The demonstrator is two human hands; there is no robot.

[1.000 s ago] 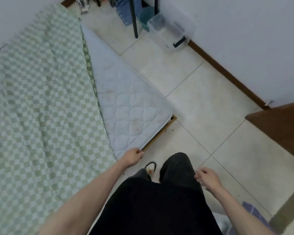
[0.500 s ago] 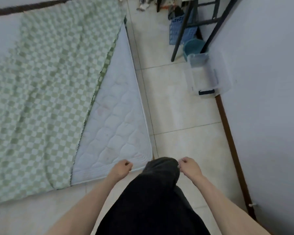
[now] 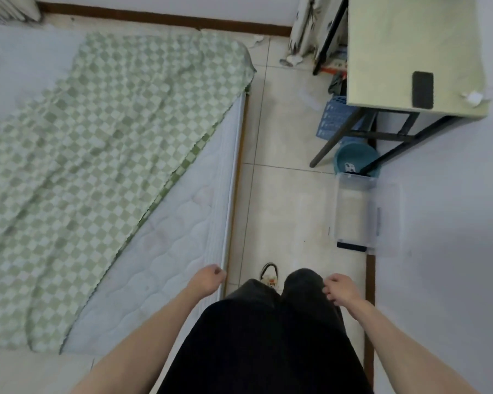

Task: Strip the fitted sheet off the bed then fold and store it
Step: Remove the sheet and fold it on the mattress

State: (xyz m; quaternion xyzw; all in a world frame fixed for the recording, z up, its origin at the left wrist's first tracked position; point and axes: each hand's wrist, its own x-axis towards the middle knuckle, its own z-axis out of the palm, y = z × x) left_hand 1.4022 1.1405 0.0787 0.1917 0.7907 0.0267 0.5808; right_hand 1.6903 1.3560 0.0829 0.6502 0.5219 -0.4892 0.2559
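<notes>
The green checked fitted sheet [image 3: 103, 155] lay loose across the bed from nine to eleven o'clock, its corner peeled back to bare a wedge of white mattress [image 3: 165, 251]. Since a second earlier the person had walked from the bed's foot to its side. Left hand [image 3: 208, 282] at six o'clock, fingers loosely curled, grasped nothing; right hand [image 3: 340, 288] likewise. The clear storage bin [image 3: 382, 220] waited at three o'clock.
</notes>
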